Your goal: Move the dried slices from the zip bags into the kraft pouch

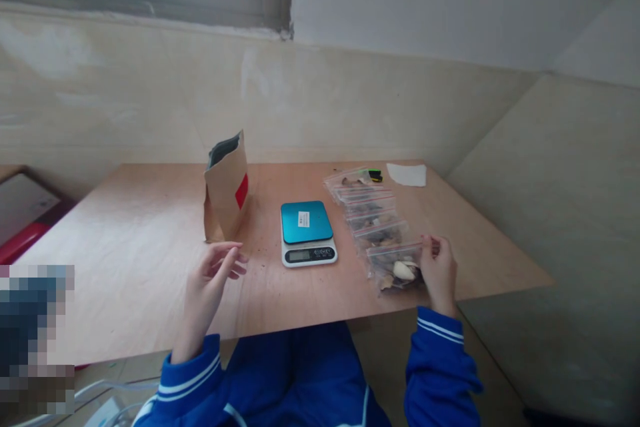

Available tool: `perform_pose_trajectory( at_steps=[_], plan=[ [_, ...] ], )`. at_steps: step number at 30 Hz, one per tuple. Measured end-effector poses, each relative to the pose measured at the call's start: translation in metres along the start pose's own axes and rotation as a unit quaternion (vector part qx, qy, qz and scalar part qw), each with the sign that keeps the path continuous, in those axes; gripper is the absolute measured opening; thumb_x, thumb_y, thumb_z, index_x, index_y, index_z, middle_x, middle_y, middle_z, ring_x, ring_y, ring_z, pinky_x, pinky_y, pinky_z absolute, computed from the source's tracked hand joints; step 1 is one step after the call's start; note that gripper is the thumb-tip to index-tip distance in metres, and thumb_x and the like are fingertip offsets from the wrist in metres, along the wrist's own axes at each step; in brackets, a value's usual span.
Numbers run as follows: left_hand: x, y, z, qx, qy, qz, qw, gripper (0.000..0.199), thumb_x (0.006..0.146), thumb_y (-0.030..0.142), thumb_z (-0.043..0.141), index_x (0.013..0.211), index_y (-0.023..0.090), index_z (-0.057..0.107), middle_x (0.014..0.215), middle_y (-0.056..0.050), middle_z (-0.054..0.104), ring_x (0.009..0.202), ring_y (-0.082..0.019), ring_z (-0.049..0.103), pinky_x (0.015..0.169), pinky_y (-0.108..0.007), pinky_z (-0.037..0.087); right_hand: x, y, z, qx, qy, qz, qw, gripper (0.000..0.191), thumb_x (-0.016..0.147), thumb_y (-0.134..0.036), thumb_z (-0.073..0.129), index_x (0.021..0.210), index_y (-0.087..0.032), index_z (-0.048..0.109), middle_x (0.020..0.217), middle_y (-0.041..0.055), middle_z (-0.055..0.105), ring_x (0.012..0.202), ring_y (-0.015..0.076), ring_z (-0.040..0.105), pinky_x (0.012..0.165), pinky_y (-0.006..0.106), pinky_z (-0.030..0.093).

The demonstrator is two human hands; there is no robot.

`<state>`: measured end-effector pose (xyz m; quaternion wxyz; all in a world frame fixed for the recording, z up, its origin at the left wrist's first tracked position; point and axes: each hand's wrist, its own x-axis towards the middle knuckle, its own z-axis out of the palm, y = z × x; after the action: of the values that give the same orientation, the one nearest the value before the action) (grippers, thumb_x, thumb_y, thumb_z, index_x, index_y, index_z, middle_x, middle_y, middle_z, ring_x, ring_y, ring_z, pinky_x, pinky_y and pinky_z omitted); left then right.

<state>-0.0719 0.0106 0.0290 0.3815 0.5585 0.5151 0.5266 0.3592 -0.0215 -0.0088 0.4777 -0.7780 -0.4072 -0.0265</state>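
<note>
Right hand [438, 270]: grip closed on the upper right corner of the nearest zip bag [397, 270], which holds pale and brown dried pieces and lies at the near end of an overlapping row of similar bags [373, 213] on the desk [310, 300]. Left hand [213, 273]: grip apart, fingers loosely curled, just in front of an upright, open kraft pouch [227, 190]; between the hands, one blue-topped digital scale [307, 227].
</note>
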Motion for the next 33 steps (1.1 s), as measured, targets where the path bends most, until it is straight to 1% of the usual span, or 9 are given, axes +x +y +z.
perform_pose_trajectory(
  at_steps=[4, 6, 9, 12, 16, 19, 24, 29, 33],
  plan=[
    [0.001, -0.004, -0.010, 0.018, 0.029, -0.006, 0.999, 0.037, 0.083, 0.054, 0.065, 0.096, 0.019, 0.066, 0.079, -0.004, 0.069, 0.064, -0.017, 0.067, 0.053, -0.027, 0.055, -0.024, -0.014, 0.004, -0.086, 0.144, -0.012, 0.986, 0.051, 0.092, -0.047, 0.038, 0.114, -0.006, 0.057, 0.117, 0.0299, 0.056, 0.118, 0.0400, 0.050, 0.100, 0.060, 0.036],
    [0.002, -0.009, -0.014, 0.025, 0.059, -0.014, 0.998, 0.039, 0.082, 0.055, 0.065, 0.095, 0.019, 0.066, 0.086, -0.005, 0.070, 0.070, -0.018, 0.067, 0.055, -0.028, 0.055, -0.040, -0.017, 0.002, -0.097, 0.161, -0.005, 0.982, 0.047, 0.092, -0.042, 0.040, 0.119, -0.005, 0.055, 0.122, 0.0308, 0.053, 0.124, 0.0414, 0.046, 0.103, 0.062, 0.034],
    [0.005, -0.019, -0.019, 0.056, 0.134, -0.024, 0.989, 0.040, 0.082, 0.055, 0.064, 0.099, 0.019, 0.065, 0.102, -0.007, 0.070, 0.084, -0.020, 0.067, 0.065, -0.030, 0.056, -0.064, -0.016, 0.007, -0.087, 0.119, -0.011, 0.989, 0.052, 0.091, -0.044, 0.044, 0.127, -0.006, 0.050, 0.139, 0.0340, 0.041, 0.137, 0.0447, 0.034, 0.106, 0.067, 0.029],
    [0.008, -0.028, -0.023, 0.092, 0.179, -0.024, 0.979, 0.039, 0.083, 0.052, 0.063, 0.108, 0.021, 0.063, 0.118, -0.008, 0.067, 0.094, -0.020, 0.065, 0.076, -0.032, 0.055, -0.079, -0.017, 0.025, -0.068, 0.063, 0.016, 0.996, 0.064, 0.092, -0.049, 0.041, 0.137, -0.004, 0.042, 0.152, 0.0356, 0.024, 0.146, 0.0466, 0.020, 0.109, 0.070, 0.023],
    [0.010, -0.033, -0.025, 0.075, 0.164, -0.033, 0.983, 0.041, 0.083, 0.053, 0.062, 0.108, 0.021, 0.063, 0.120, -0.008, 0.066, 0.093, -0.021, 0.065, 0.080, -0.034, 0.053, -0.078, -0.026, 0.061, -0.045, 0.042, 0.063, 0.996, 0.077, 0.093, -0.055, 0.034, 0.142, 0.005, 0.037, 0.153, 0.0400, 0.020, 0.148, 0.0480, 0.016, 0.113, 0.069, 0.018],
    [0.010, -0.032, -0.024, 0.070, 0.157, -0.033, 0.985, 0.042, 0.083, 0.054, 0.061, 0.107, 0.020, 0.063, 0.119, -0.008, 0.066, 0.091, -0.021, 0.064, 0.081, -0.036, 0.053, -0.066, -0.032, 0.085, -0.020, 0.041, 0.100, 0.994, 0.083, 0.092, -0.061, 0.032, 0.145, 0.003, 0.034, 0.154, 0.0397, 0.019, 0.148, 0.0488, 0.016, 0.112, 0.071, 0.017],
    [0.008, -0.033, -0.028, 0.077, 0.142, -0.047, 0.986, 0.045, 0.080, 0.058, 0.060, 0.106, 0.021, 0.064, 0.114, -0.008, 0.067, 0.094, -0.024, 0.065, 0.082, -0.039, 0.053, -0.056, -0.045, 0.095, 0.003, 0.020, 0.135, 0.991, 0.091, 0.091, -0.065, 0.025, 0.148, 0.007, 0.028, 0.154, 0.0413, 0.019, 0.148, 0.0509, 0.014, 0.111, 0.073, 0.018],
    [0.005, -0.031, -0.040, 0.067, 0.113, -0.059, 0.990, 0.047, 0.079, 0.063, 0.058, 0.099, 0.021, 0.065, 0.110, -0.008, 0.068, 0.097, -0.026, 0.066, 0.083, -0.040, 0.054, -0.078, -0.050, 0.076, -0.005, 0.031, 0.049, 0.998, 0.081, 0.095, -0.060, 0.028, 0.152, -0.002, 0.027, 0.161, 0.0326, 0.011, 0.151, 0.0455, 0.007, 0.112, 0.071, 0.019],
    [0.004, -0.030, -0.043, 0.053, 0.107, -0.059, 0.991, 0.048, 0.078, 0.064, 0.059, 0.096, 0.021, 0.065, 0.104, -0.007, 0.069, 0.092, -0.025, 0.068, 0.079, -0.038, 0.055, -0.090, -0.031, 0.073, -0.027, -0.014, -0.058, 0.998, 0.075, 0.097, -0.053, 0.031, 0.147, 0.002, 0.036, 0.155, 0.0361, 0.025, 0.148, 0.0447, 0.021, 0.112, 0.067, 0.027]
  ],
)
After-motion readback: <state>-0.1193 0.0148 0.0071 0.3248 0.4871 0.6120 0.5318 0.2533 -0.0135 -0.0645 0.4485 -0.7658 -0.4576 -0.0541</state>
